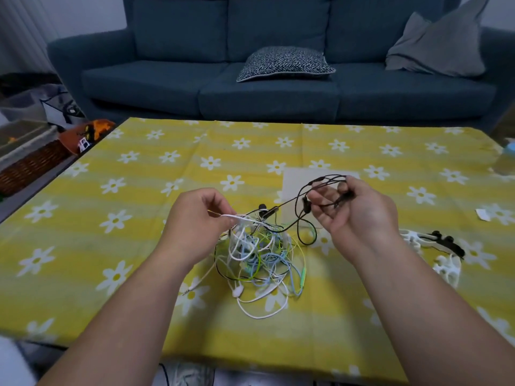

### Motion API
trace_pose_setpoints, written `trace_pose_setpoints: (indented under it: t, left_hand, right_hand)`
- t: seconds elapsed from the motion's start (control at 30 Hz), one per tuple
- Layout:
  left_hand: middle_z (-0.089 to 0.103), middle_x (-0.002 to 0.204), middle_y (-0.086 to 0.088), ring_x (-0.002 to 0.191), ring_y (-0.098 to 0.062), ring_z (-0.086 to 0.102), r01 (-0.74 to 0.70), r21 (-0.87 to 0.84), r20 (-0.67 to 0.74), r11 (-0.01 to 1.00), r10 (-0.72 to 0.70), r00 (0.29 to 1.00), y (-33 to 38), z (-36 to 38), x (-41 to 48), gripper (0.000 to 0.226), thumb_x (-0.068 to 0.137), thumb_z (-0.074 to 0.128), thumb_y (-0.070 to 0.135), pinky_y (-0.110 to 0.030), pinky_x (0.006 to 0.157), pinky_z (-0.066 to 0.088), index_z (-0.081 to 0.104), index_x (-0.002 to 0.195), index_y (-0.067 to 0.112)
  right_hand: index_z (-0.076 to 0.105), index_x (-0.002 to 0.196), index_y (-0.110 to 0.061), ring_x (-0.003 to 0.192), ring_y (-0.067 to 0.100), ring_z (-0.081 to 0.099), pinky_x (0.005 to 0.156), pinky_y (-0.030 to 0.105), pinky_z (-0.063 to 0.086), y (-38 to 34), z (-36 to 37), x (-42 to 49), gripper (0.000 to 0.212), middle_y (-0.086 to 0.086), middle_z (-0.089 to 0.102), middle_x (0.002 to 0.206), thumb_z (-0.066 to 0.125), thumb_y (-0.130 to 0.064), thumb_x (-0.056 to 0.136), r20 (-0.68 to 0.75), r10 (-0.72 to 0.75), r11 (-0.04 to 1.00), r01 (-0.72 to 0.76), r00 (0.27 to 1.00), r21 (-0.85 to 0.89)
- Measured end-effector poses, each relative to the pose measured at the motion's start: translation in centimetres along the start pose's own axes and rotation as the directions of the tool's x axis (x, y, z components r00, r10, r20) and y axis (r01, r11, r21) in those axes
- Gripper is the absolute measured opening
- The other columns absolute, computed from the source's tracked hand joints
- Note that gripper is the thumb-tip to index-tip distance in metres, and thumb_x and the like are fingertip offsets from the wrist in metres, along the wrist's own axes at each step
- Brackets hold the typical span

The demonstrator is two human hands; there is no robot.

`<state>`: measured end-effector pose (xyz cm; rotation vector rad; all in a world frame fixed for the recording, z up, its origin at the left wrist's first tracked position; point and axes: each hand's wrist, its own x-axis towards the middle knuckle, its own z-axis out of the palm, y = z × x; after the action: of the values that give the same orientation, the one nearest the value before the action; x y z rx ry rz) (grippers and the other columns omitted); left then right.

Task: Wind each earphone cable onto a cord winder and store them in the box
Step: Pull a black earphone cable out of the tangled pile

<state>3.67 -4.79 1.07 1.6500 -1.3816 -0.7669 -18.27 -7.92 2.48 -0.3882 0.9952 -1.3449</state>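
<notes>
We are looking down along two bare forearms that are reaching in from the near edge over a yellow cloth [111,218] printed with white daisies. Just below and between the two sets of fingertips, a tangle of earphone cables [259,257] is lying on the cloth. Its white, pale blue, green and black strands are knotted together, and one white loop is trailing toward us.

The left hand [195,221] is hovering over the tangle's left side. Its thumb and forefinger are pinching together on a white cable [237,216] that is running from the fingertips down into the heap.

The right hand [359,215] is hanging a little higher, its fingers curling round several loops of a black earphone cable [320,179]. From those fingers the black strand is drooping left and down into the tangle, and an earbud [305,206] is dangling just beside the fingertips.

To the right of the right fingers, well apart from them, white cord winders [449,270] are lying on the cloth, with black earphone parts [449,239] lying across one of them. Just beyond the right fingers a pale rectangle [292,185] is lying flat; we cannot tell whether it is the box.

Farther off, a dark blue sofa [278,93] is standing behind the table, bearing a patterned cushion [284,64] and a grey cushion [440,45].
</notes>
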Motion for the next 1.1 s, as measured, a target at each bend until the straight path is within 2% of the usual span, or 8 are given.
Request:
trace_pose_setpoints:
  t: [0.1,0.2,0.27,0.4,0.63,0.77,0.97,1.1]
  left_hand:
    - [0.072,0.073,-0.006,0.07,-0.031,0.067,-0.013,0.057,0.041,0.998,0.01,0.999,0.2,-0.1,-0.1,0.026,0.071,0.066,-0.009,-0.04,0.064,0.053,0.062,0.064,0.016]
    - [0.071,0.08,-0.018,0.071,-0.021,0.062,0.014,-0.111,0.219,0.994,0.011,0.976,1.5,0.3,-0.8,0.015,0.06,0.054,0.007,-0.021,0.06,0.045,0.063,0.072,0.008]
    - [0.071,0.08,-0.019,0.071,-0.014,0.066,0.044,-0.18,0.226,0.983,-0.002,0.974,1.8,0.8,-1.0,0.014,0.067,0.06,0.016,-0.016,0.063,0.045,0.064,0.074,0.005]
    - [0.066,0.065,0.001,0.057,-0.009,0.059,-0.008,-0.005,0.208,1.0,0.009,0.978,1.2,1.8,-1.0,0.022,0.077,0.082,0.022,-0.02,0.057,0.045,0.065,0.089,0.014]
    - [0.073,0.075,0.011,0.064,-0.001,0.062,-0.071,0.116,0.159,0.991,0.052,0.986,0.7,1.9,-0.4,0.017,0.083,0.076,0.01,-0.014,0.061,0.043,0.078,0.092,0.024]
    - [0.077,0.077,0.007,0.078,-0.003,0.071,0.022,-0.006,0.179,1.0,-0.021,0.984,0.6,1.4,-0.5,0.013,0.085,0.074,0.011,-0.018,0.073,0.051,0.078,0.089,0.023]
    - [0.075,0.084,0.01,0.069,0.01,0.062,0.215,-0.138,0.286,0.967,-0.169,0.943,0.3,1.2,-0.6,0.014,0.089,0.069,0.01,-0.021,0.075,0.043,0.078,0.086,0.02]
    - [0.077,0.094,0.0,0.089,-0.007,0.063,0.351,-0.096,0.386,0.932,-0.29,0.876,0.3,0.8,-0.6,0.012,0.091,0.067,0.011,-0.026,0.077,0.041,0.078,0.093,0.013]
  right_hand:
    - [0.04,0.071,-0.017,0.053,0.021,0.064,0.059,0.029,0.05,0.2,0.2,-0.2,0.036,0.007,0.065,0.061,0.038,-0.027,0.105,0.075,0.02,1.0,-0.019,0.997,-0.009]
    - [0.04,0.071,-0.017,0.059,0.021,0.067,0.066,0.034,0.048,0.5,0.7,-0.6,0.037,0.004,0.063,0.057,0.035,-0.029,0.106,0.153,0.031,0.999,-0.024,0.988,-0.045]
    - [0.041,0.07,-0.018,0.063,0.022,0.07,0.07,0.036,0.049,0.6,0.9,-0.8,0.039,0.007,0.066,0.066,0.035,-0.029,0.106,0.205,0.037,0.998,-0.028,0.978,-0.048]
    - [0.041,0.069,-0.018,0.072,0.025,0.072,0.073,0.037,0.05,0.6,0.9,-1.0,0.04,0.013,0.071,0.082,0.035,-0.031,0.106,0.281,0.049,0.998,-0.039,0.958,-0.043]
    - [0.037,0.068,-0.019,0.087,0.029,0.072,0.077,0.037,0.05,0.1,0.6,-1.1,0.041,0.019,0.074,0.103,0.032,-0.034,0.106,0.29,0.039,0.997,-0.019,0.956,-0.072]
    - [0.039,0.069,-0.019,0.079,0.028,0.071,0.075,0.037,0.051,0.5,0.4,-0.6,0.04,0.015,0.074,0.093,0.035,-0.034,0.106,0.211,0.047,0.996,-0.03,0.976,-0.087]
    - [0.039,0.072,-0.019,0.073,0.027,0.07,0.074,0.036,0.052,0.8,0.5,-0.5,0.037,0.015,0.074,0.088,0.037,-0.032,0.106,0.122,0.023,0.991,-0.006,0.992,-0.137]
    - [0.04,0.075,-0.018,0.074,0.029,0.07,0.076,0.038,0.053,0.9,0.4,-0.4,0.034,0.017,0.074,0.089,0.038,-0.03,0.106,0.099,0.014,0.992,-0.001,0.995,-0.129]
